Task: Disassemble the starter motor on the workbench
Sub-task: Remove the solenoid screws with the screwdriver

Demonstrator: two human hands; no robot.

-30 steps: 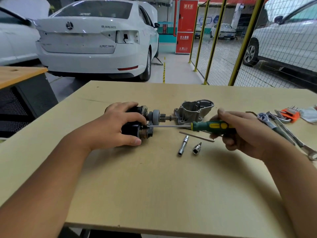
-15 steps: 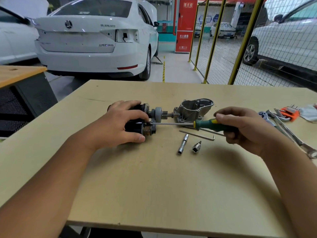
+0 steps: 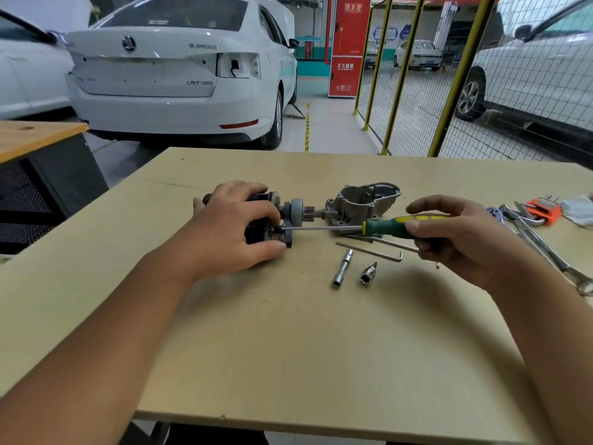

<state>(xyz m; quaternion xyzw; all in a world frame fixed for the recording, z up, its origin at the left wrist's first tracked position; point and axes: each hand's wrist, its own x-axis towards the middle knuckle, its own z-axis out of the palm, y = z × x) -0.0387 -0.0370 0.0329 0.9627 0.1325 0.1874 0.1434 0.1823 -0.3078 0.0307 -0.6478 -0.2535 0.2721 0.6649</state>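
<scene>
The starter motor lies on its side near the middle of the workbench, its grey pinion gear and shaft pointing right toward the detached aluminium nose housing, which sits just beside the shaft's end. The left hand grips the motor's dark body from above, fingers and thumb curled round it. The right hand holds the green-and-yellow handle of a screwdriver between thumb and curled fingers; the shaft runs level to the left, and its tip meets the motor's front face just below the pinion. In front of the screwdriver lie 1 hex key, 1 long socket and 1 short bit socket (all loose on the wood). Wrenches and an orange hex key set lie at the right edge. A white sedan stands beyond the bench.
</scene>
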